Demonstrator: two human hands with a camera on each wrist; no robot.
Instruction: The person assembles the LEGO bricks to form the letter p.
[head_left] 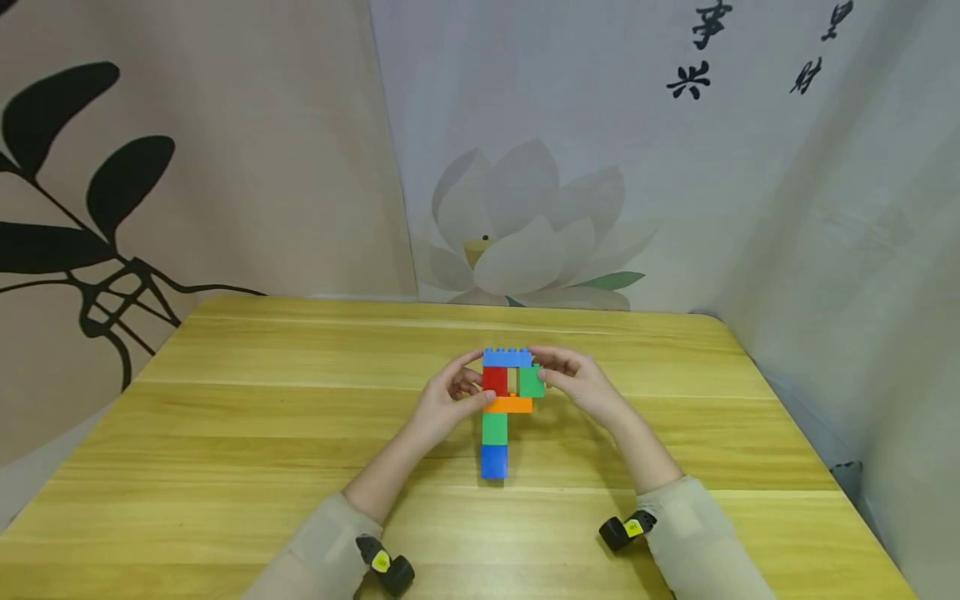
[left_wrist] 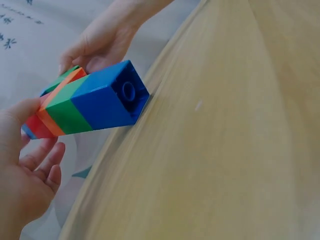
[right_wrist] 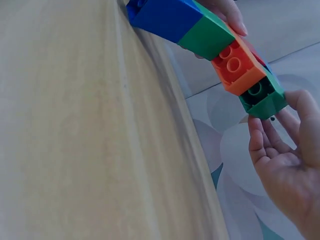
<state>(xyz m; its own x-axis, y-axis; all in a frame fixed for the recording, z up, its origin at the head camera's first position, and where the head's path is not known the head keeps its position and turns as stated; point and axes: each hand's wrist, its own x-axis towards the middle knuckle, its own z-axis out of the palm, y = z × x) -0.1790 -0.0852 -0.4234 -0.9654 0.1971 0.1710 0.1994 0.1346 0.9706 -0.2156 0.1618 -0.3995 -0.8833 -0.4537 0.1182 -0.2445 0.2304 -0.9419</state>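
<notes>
Toy building blocks are joined into a P-like shape, held up in front of me in the head view. From the bottom, a blue block [head_left: 494, 462], a green block [head_left: 495, 429] and a long orange block [head_left: 517, 405] are stacked. Above these are a red block [head_left: 494, 380] at left and another green block [head_left: 532, 382] at right, with a long blue block [head_left: 507, 358] on top. My left hand [head_left: 441, 403] grips the upper left, its thumb at the red block. My right hand [head_left: 587, 383] pinches the right green block, which sticks out past the orange block's end.
The wooden table [head_left: 262, 433] extends around the hands. Behind it hangs a pale curtain [head_left: 300, 167] with a printed lotus, leaves and characters. Black wrist cameras sit on the left sleeve [head_left: 330, 542] and the right sleeve [head_left: 697, 533].
</notes>
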